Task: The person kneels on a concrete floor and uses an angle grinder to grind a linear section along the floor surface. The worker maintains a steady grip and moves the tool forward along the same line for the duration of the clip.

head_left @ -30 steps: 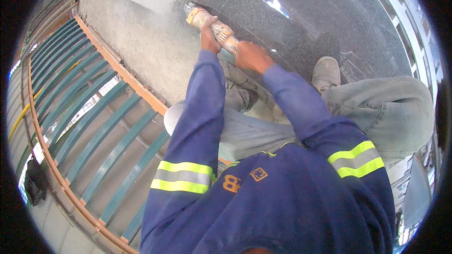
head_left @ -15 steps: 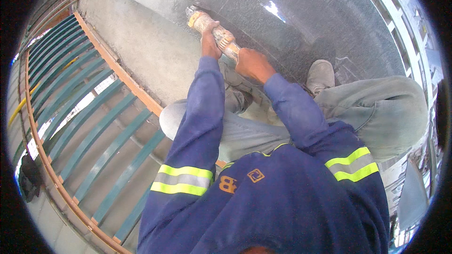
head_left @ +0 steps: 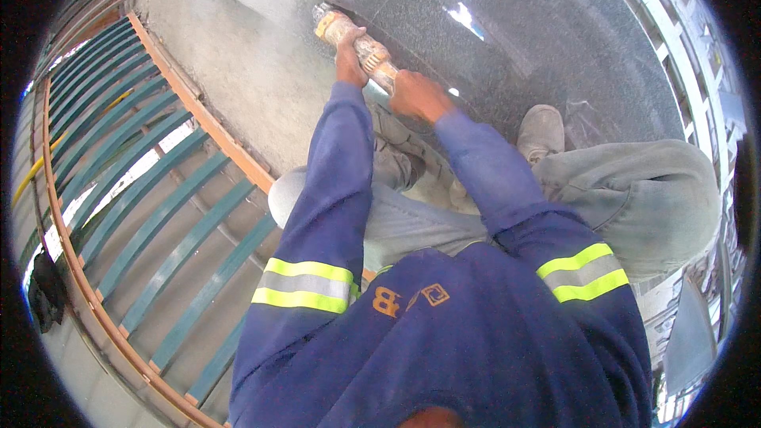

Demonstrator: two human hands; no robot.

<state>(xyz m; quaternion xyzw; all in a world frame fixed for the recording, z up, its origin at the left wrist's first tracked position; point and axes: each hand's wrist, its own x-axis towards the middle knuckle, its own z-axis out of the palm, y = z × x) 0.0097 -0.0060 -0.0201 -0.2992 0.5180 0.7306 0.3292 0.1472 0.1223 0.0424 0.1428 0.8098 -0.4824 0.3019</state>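
A dusty, yellow-orange angle grinder (head_left: 372, 55) slants across the top middle of the view, its metal head pointing up and left. My left hand (head_left: 349, 62) is wrapped round the front of its body, just behind the head. Round the rear end my right hand (head_left: 420, 96) is closed. The head sits at the border between the dark, smooth floor slab (head_left: 555, 32) and a strip of pale concrete (head_left: 230, 47). I cannot see the disc clearly.
To my left runs a railing of dark green bars (head_left: 158, 178) with an orange-brown rail (head_left: 194, 107). A yellow hose or cable (head_left: 36, 174) passes behind it. My bent legs and a dusty shoe (head_left: 541, 133) rest close by. White metal framing (head_left: 680, 55) bounds the right.
The grinder and both hands have moved slightly up and to the left, the right hand most. My right forearm has shifted left with it.
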